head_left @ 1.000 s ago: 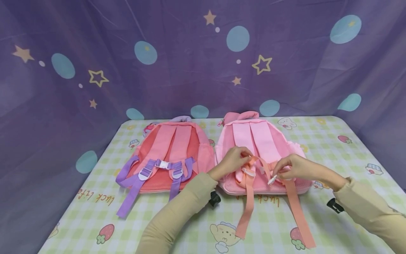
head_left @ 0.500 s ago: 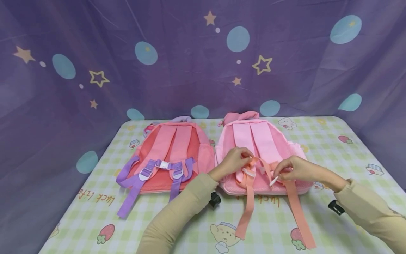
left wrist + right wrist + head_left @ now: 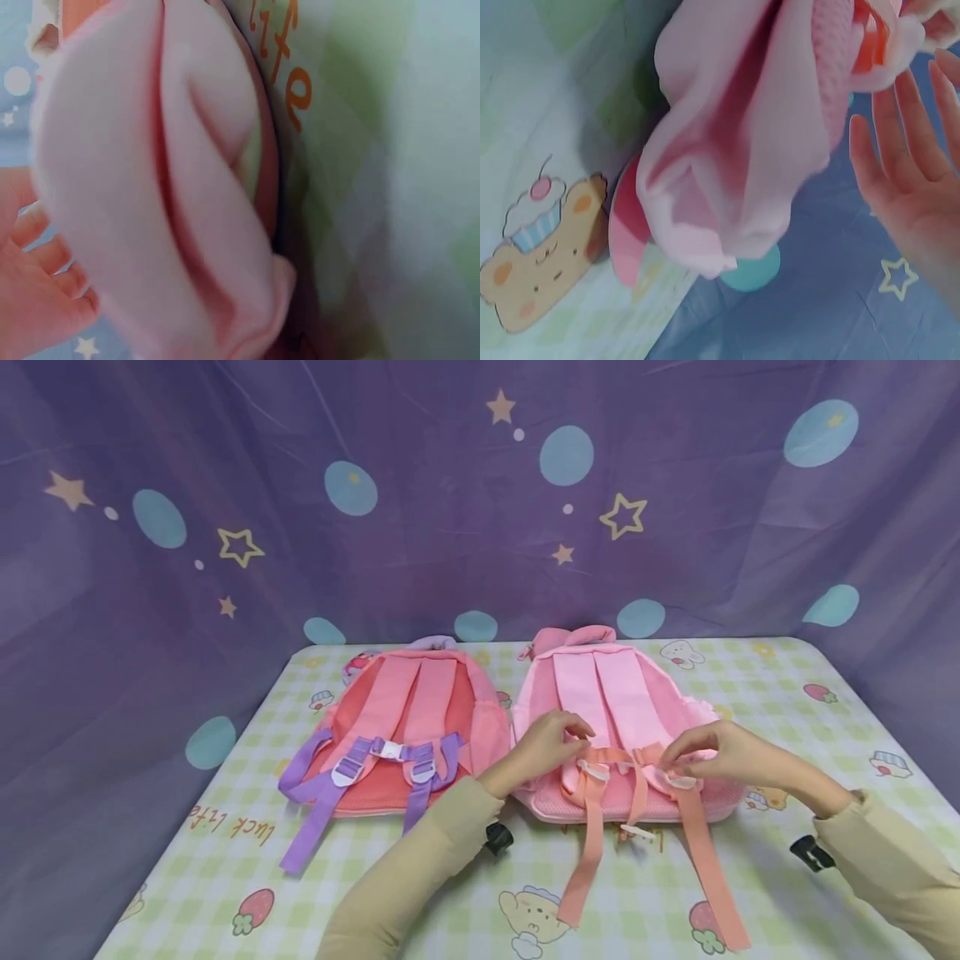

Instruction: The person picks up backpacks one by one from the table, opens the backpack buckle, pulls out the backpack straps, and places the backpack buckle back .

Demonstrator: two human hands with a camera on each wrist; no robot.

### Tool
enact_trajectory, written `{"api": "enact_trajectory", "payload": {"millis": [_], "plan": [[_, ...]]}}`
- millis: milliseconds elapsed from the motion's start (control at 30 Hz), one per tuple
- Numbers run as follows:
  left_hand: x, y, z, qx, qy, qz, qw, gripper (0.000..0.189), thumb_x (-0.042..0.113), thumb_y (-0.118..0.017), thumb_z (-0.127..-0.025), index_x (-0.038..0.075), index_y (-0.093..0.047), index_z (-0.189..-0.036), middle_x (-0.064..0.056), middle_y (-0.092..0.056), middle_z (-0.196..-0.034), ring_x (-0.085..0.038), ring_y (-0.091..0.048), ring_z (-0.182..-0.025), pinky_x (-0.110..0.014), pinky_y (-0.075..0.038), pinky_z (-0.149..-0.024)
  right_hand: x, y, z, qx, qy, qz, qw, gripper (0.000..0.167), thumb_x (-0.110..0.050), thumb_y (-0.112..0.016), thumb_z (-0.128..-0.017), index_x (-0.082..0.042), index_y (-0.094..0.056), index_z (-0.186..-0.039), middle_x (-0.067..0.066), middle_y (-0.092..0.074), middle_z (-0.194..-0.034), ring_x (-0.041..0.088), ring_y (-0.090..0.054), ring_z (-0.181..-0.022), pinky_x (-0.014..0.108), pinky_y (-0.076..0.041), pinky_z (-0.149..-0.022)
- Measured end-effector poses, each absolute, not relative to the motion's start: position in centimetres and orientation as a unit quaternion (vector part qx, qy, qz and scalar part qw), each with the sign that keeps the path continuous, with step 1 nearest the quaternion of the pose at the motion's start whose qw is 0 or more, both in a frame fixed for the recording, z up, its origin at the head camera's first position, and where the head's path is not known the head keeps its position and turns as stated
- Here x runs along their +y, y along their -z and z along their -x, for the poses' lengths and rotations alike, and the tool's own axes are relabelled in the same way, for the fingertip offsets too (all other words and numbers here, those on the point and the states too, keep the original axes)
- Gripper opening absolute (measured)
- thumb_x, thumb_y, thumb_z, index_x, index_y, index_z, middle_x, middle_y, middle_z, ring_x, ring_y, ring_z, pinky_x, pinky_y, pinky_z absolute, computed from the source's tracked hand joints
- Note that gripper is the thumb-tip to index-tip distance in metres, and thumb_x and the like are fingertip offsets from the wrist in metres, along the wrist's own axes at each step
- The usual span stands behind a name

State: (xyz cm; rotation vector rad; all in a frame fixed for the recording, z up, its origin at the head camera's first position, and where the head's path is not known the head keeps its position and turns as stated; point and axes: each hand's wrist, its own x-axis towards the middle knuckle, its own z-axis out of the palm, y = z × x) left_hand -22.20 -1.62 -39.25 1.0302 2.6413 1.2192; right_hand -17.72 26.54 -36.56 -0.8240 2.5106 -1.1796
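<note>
A light pink backpack [image 3: 622, 693] lies with its shoulder straps up on the table. Just above its left side is my left hand [image 3: 542, 750], fingers loosely bent near an orange strap [image 3: 611, 755]; I see nothing held in it. My right hand [image 3: 731, 758] hovers over the backpack's right side, fingertips near the white strap adjuster [image 3: 681, 782]. The right wrist view shows that hand's fingers [image 3: 911, 127] extended, with nothing between them. A white buckle piece [image 3: 637, 832] hangs from the orange strap's loose end at the backpack's lower edge.
A coral backpack [image 3: 420, 710] with purple straps [image 3: 318, 818], joined by a white buckle [image 3: 390, 750], lies close on the left. Two long orange strap tails [image 3: 585, 860] trail toward the front. A purple curtain [image 3: 420, 560] stands behind the checked tablecloth [image 3: 795, 727].
The white buckle piece has left my right hand and dropped to the backpack's front edge. My left fingers have come off the orange strap, which now lies lower. My right hand has shifted right.
</note>
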Motion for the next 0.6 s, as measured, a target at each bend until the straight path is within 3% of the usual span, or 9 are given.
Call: {"api": "enact_trajectory", "payload": {"millis": [167,333,600], "plan": [[-2.5,38.5,21.1,0.866,-0.355,-0.351,0.014,0.014,0.004,-0.066,-0.09,-0.001,-0.071,-0.102,-0.012,-0.069,-0.1,-0.025,-0.059,-0.098,-0.028,-0.046,-0.088,27.2,36.6,17.2,0.88,0.376,0.284,0.057,0.013,-0.002,-0.07,-0.086,-0.003,-0.073,-0.099,0.001,-0.071,-0.094,0.002,-0.059,-0.088,0.025,-0.051,-0.071],[-3.3,37.6,19.7,0.886,-0.304,-0.35,-0.002,0.015,0.012,-0.068,-0.091,0.003,-0.071,-0.103,-0.01,-0.067,-0.103,-0.025,-0.056,-0.104,-0.036,-0.042,-0.095,27.4,36.9,16.7,0.897,0.344,0.279,-0.002,0.017,-0.005,-0.074,-0.084,-0.007,-0.073,-0.1,-0.001,-0.071,-0.096,0.002,-0.06,-0.092,0.027,-0.052,-0.075],[-4.6,37.2,17.6,0.909,-0.214,-0.358,-0.031,0.03,0.024,-0.074,-0.087,0.007,-0.069,-0.111,-0.011,-0.058,-0.121,-0.026,-0.052,-0.114,-0.04,-0.041,-0.099,27.9,37.5,15.6,0.905,0.347,0.244,-0.021,0.04,-0.012,-0.079,-0.081,-0.009,-0.066,-0.119,-0.007,-0.066,-0.114,-0.012,-0.044,-0.11,0.04,-0.047,-0.087]]}}
